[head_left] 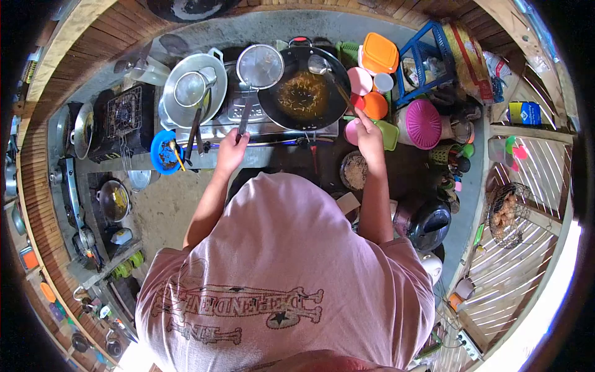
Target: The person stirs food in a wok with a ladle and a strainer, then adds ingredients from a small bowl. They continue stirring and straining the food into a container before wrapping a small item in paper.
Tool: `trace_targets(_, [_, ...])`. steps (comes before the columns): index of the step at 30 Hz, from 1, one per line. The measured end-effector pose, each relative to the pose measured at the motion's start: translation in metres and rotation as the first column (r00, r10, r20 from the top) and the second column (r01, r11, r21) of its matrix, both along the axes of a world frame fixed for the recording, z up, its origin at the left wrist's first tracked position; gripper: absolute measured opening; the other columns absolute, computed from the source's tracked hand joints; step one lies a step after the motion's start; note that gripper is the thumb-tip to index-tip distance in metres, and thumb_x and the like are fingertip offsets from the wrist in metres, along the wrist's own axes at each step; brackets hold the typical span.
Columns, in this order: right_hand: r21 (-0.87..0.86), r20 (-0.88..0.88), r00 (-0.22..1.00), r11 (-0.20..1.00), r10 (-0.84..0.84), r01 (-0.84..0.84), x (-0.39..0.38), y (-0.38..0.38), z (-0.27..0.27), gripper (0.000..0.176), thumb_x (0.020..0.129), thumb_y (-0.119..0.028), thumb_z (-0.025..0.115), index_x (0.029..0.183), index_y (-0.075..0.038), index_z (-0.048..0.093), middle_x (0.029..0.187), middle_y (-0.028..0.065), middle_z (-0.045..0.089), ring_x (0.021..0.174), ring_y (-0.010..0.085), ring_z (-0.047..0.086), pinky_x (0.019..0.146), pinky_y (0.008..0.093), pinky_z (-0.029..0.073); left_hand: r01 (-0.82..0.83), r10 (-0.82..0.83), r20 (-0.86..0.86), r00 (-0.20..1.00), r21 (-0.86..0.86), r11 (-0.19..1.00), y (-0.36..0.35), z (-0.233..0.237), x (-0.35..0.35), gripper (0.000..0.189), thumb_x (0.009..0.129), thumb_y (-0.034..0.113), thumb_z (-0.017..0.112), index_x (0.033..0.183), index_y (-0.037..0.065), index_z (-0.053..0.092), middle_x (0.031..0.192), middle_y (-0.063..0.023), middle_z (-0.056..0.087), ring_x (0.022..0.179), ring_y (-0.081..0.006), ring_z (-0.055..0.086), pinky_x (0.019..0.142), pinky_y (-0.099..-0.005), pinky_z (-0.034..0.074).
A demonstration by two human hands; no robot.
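The left hand point(232, 152) wraps the strainer point(260, 66) handle. The right hand point(370, 134) grips the ladle point(320, 64) over the wok point(304, 94). Plastic cups point(361, 80) crowd the right, a lidded pot point(192, 93) the left.

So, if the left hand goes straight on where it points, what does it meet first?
Probably the mesh bowl of the strainer, whose handle the left hand holds. It sits above the stove beside the wok, though depth is unclear.

- Surface point(204, 37): grey concrete, curved along a wooden wall.
- Centre: silver gas stove point(273, 129).
- Left of it: black burner point(127, 121). A blue bowl point(166, 152) sits at the front edge.
- Rear left: clear pitcher point(145, 69).
- Right: orange-lidded container point(380, 54), blue rack point(404, 71) and pink domed cover point(423, 123), closely grouped.
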State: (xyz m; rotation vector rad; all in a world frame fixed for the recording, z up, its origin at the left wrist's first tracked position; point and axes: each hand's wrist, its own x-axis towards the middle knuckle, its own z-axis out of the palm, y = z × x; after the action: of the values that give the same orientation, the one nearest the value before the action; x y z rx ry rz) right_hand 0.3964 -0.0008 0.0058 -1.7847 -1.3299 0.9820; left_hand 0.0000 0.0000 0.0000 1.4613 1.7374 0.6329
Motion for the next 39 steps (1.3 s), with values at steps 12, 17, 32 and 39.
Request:
trace_targets(12, [0.051,-0.015,1.000,0.998,0.026,-0.025,-0.017,-0.010,-0.024,0.038,0.101,-0.022,0.055,0.136,-0.008,0.059,0.120,0.0200,0.069,0.113,0.0253,0.065,0.099,0.0320,0.045,0.028,-0.027,-0.031,0.999,0.009,1.000,-0.004,0.004,-0.002,0.028,0.095,0.027,0.063,0.091,-0.001,0.060,0.064,-0.0083,0.056,0.059,-0.0177,0.050,0.057,-0.0367,0.041])
trace_targets(17, [-0.051,-0.024,1.000,0.999,0.016,-0.018,-0.013,-0.011,-0.013,0.038,0.101,-0.023,0.055,0.136,-0.008,0.058,0.118,0.0205,0.068,0.110,0.0267,0.066,0.097,0.0338,0.046,-0.008,0.008,-0.007,1.000,0.012,1.000,-0.007,0.002,-0.001,0.032,0.097,0.031,0.063,0.099,-0.001,0.063,0.065,-0.0026,0.054,0.063,-0.0116,0.049,0.059,-0.0326,0.042])
trace_targets(32, [0.071,0.130,0.986,0.991,0.102,-0.112,-0.025,-0.019,0.002,0.037,0.101,-0.022,0.053,0.131,-0.003,0.060,0.119,0.0241,0.066,0.112,0.0361,0.065,0.095,0.0383,0.049,0.012,-0.011,-0.030,0.999,0.063,0.998,-0.006,0.004,0.000,0.032,0.096,0.031,0.062,0.093,-0.001,0.060,0.064,-0.0105,0.059,0.059,-0.0202,0.054,0.058,-0.0384,0.042])
trace_targets(39, [-0.021,0.086,0.995,0.998,0.059,-0.057,-0.025,-0.025,0.023,0.037,0.102,-0.025,0.053,0.134,-0.007,0.060,0.121,0.0213,0.067,0.115,0.0318,0.064,0.099,0.0362,0.046,-0.009,0.010,-0.035,0.999,0.037,0.999,-0.005,0.006,0.001,0.031,0.096,0.030,0.062,0.093,-0.001,0.060,0.064,-0.0107,0.059,0.058,-0.0197,0.054,0.057,-0.0382,0.042])
